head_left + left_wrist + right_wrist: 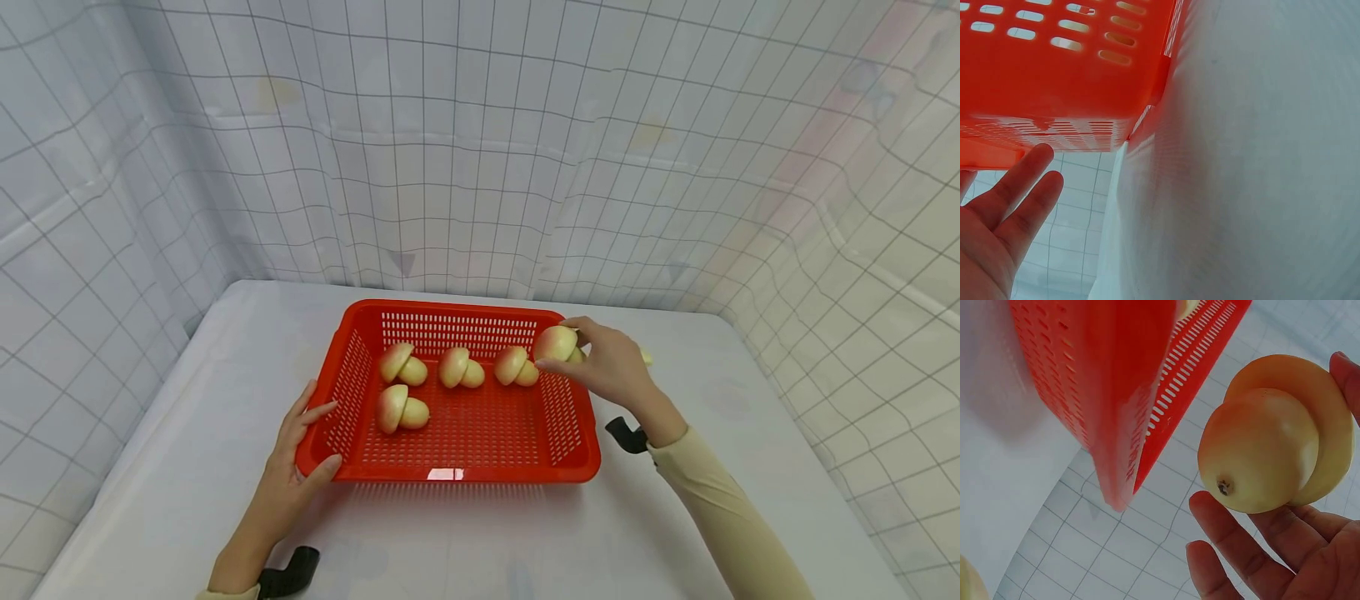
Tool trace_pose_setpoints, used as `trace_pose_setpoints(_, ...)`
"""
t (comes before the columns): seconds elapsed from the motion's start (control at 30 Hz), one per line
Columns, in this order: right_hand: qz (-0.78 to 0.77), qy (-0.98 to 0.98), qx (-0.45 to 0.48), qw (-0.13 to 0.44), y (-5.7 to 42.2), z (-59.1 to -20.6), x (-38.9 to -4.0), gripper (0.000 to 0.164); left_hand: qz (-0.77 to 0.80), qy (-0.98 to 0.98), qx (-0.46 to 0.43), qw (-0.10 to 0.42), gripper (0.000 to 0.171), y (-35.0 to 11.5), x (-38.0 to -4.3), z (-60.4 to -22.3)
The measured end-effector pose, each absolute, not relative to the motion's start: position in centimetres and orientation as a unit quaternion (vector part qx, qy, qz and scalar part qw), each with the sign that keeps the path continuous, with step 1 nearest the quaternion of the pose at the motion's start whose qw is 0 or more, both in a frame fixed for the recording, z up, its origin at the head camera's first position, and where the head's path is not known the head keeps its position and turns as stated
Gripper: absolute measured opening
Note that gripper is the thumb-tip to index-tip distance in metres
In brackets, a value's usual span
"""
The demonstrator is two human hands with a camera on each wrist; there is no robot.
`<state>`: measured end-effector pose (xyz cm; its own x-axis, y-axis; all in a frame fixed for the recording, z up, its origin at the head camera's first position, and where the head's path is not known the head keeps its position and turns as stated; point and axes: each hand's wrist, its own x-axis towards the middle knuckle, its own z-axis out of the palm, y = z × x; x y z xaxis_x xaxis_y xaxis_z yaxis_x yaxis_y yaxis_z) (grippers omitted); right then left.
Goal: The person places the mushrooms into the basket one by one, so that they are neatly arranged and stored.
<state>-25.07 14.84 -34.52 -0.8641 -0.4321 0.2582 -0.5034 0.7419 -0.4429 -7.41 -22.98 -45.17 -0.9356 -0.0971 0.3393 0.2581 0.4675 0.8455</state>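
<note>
Above the right back corner of the red basket [465, 475], my right hand [618, 367] holds a mushroom [557, 343] with a blushed yellow cap. In the right wrist view this mushroom [1260, 450] is tilted, its stem end towards the camera, with the fingers spread around it. Several similar mushrooms lie in the basket: three in a back row, the middle one [461, 368] among them, and one [401, 408] at front left. My left hand [288, 467] rests at the basket's left rim, thumb over the front corner; two fingers [1029, 206] extend straight beside the wall.
The basket stands on a white-covered table [697, 375]. A pale yellow piece [647, 357] shows beyond my right hand, mostly hidden by it. White grid-patterned curtains [465, 150] close off the back and both sides. A black strap mount [291, 573] sits at each wrist.
</note>
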Motion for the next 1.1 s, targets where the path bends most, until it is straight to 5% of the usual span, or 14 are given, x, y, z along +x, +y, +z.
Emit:
trace_pose_setpoints(0.4,0.253,-0.924,0.285,0.029,12.6,-33.8,-25.5,0.059,-0.512,-0.841,-0.044,0.168,0.066,-23.0,-7.5,-45.2)
trace_pose_setpoints(1.1,0.188,-0.915,0.358,-0.012,8.7,-33.8,-25.9,0.063,-0.517,-0.837,-0.05,0.173,0.065,-23.0,-7.5,-45.2)
